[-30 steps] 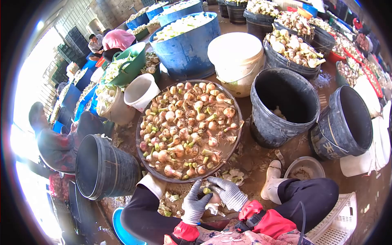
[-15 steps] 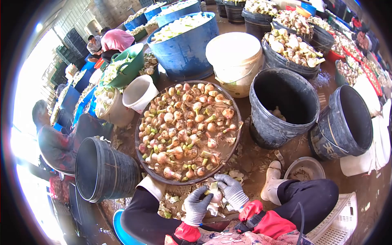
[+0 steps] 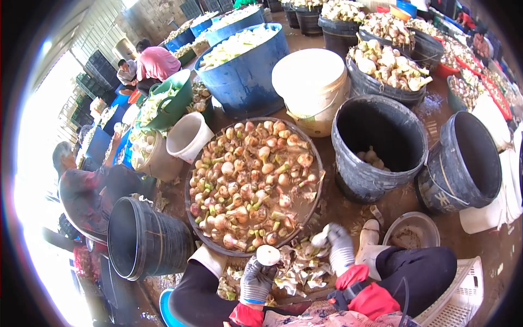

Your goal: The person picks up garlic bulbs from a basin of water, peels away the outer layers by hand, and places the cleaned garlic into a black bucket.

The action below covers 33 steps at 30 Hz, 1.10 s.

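Observation:
My left hand [image 3: 257, 280], in a grey striped knit glove, is closed round a flat-looking, round white piece [image 3: 268, 255] with a small dark spot in its middle. At the near rim of the basin the piece overlaps the edge in this view. My right hand [image 3: 340, 249], gloved alike and slightly blurred, grips a pale peeled garlic bulb [image 3: 320, 238] at its fingertips. Between and below the hands lies a heap of garlic skins [image 3: 302, 270]. The wide round basin [image 3: 189, 215] in front of me holds many muddy, trimmed garlic bulbs [image 3: 245, 191] in brown water.
A black bucket [image 3: 376, 182] with a few bulbs inside stands right of the basin, another black bucket [image 3: 457, 185] beyond it. A third [image 3: 155, 245] leans at left. Behind are a white bucket [image 3: 310, 103] and a blue tub [image 3: 239, 87]. A person [image 3: 98, 191] sits at left.
My hands have moved apart from working together on one bulb. The right moved up and right with the bulb; the left now shows the round white piece. The view has shifted slightly.

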### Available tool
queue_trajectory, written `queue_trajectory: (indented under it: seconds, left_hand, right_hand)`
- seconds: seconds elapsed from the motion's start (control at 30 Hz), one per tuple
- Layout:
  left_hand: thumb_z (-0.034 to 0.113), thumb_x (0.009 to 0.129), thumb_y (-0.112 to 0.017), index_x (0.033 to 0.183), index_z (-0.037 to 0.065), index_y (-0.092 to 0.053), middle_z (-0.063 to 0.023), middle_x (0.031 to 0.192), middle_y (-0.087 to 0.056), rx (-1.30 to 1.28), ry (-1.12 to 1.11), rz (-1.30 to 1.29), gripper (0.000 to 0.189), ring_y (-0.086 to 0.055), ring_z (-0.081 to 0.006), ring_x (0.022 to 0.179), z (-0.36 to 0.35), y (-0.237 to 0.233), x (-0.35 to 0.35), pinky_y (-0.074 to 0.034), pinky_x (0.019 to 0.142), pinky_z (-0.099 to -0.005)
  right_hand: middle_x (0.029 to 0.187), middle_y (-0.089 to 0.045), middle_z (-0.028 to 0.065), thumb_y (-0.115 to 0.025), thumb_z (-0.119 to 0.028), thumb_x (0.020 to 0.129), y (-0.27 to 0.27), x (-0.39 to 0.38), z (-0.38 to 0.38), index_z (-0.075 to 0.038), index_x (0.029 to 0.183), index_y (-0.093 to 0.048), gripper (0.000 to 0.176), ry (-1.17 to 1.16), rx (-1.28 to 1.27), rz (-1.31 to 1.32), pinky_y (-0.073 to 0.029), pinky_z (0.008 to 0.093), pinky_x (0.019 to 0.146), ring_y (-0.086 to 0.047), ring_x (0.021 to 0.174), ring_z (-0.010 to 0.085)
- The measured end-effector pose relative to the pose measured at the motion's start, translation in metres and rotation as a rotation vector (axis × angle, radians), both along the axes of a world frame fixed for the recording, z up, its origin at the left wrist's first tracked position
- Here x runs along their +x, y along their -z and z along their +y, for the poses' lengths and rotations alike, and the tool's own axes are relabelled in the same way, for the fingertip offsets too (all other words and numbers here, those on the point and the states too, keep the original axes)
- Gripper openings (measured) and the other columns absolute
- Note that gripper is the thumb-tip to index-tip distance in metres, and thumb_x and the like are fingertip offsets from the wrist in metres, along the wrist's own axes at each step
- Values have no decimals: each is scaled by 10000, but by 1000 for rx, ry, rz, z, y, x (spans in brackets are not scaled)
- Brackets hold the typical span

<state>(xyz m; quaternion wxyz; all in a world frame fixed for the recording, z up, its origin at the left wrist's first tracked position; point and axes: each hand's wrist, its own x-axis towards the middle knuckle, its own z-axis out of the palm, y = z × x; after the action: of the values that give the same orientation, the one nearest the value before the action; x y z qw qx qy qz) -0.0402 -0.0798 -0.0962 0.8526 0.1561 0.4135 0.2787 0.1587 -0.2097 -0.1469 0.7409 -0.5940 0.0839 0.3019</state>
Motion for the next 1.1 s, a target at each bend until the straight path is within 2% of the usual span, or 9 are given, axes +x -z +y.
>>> queue_trajectory:
  seconds: [0.3,0.37,0.4,0.47,0.6,0.73,0.8,0.93,1.1]
  left_hand:
    - [40,878,-501,968,-5,-616,-123,931,-647,77,333,-15,152,-643,-228,845,49,-21,122,-542,756,-345]
    - [-2,849,-495,837,2,-664,-62,853,-660,1275,666,389,170,-619,-127,769,67,-79,185,-502,642,-242]
    - [104,862,-540,969,13,-654,-87,881,-661,1321,520,250,181,-629,-169,759,107,-37,222,-507,615,-296]
    - [342,880,-590,1261,51,-448,-178,1138,-549,305,200,-322,500,-587,-312,965,124,-96,293,-513,772,-422]
    - [358,858,-638,1267,48,-437,-151,1173,-524,539,305,-295,552,-580,-257,948,131,-149,333,-512,791,-379]
    - [263,794,-703,981,47,-679,-48,714,-661,1285,830,415,287,-637,-145,701,153,-28,299,-509,666,-270]
    - [280,743,-715,1053,195,-675,-105,953,-658,1883,1131,787,323,-637,-265,891,136,4,264,-501,814,-365]
    - [239,732,-689,1208,313,-573,-109,1262,-487,2155,1498,973,495,-497,-309,1135,90,22,253,-428,935,-414]
    - [160,780,-631,1193,234,-595,-156,1300,-478,1786,1409,815,421,-501,-334,1146,109,95,260,-427,954,-404]
  right_hand:
    - [1033,-642,165,-531,-299,900,62,-38,11,-97,1138,-598,319,-1049,-328,-584,-472,360,841,-606,942,326]
    - [1009,-655,124,-556,-251,888,30,-39,11,-88,1088,-623,267,-915,-146,-242,-472,318,828,-614,940,269]
    - [974,-669,92,-575,-200,874,12,-38,11,-78,1034,-647,213,-760,29,-9,-481,299,794,-619,928,240]
    - [1072,-636,166,-551,-272,880,29,-28,11,-85,1146,-592,328,-992,-332,-400,-471,347,860,-611,966,323]
    - [1050,-659,115,-585,-264,879,16,-17,14,-44,1161,-592,358,-917,-338,-256,-461,292,852,-612,954,207]
    - [1037,-654,133,-587,-235,870,24,-16,13,-45,1129,-603,321,-855,-311,-230,-463,300,853,-615,956,235]
    - [1031,-650,151,-584,-217,863,28,-16,15,-47,1099,-612,292,-829,-294,-216,-465,314,856,-620,963,267]
    - [1032,-649,148,-591,-208,857,41,-19,16,-31,1102,-609,303,-787,-276,-135,-460,308,860,-617,964,269]
    - [1037,-656,132,-594,-185,866,38,-21,16,-21,1124,-598,306,-733,-309,-147,-467,294,848,-623,951,229]
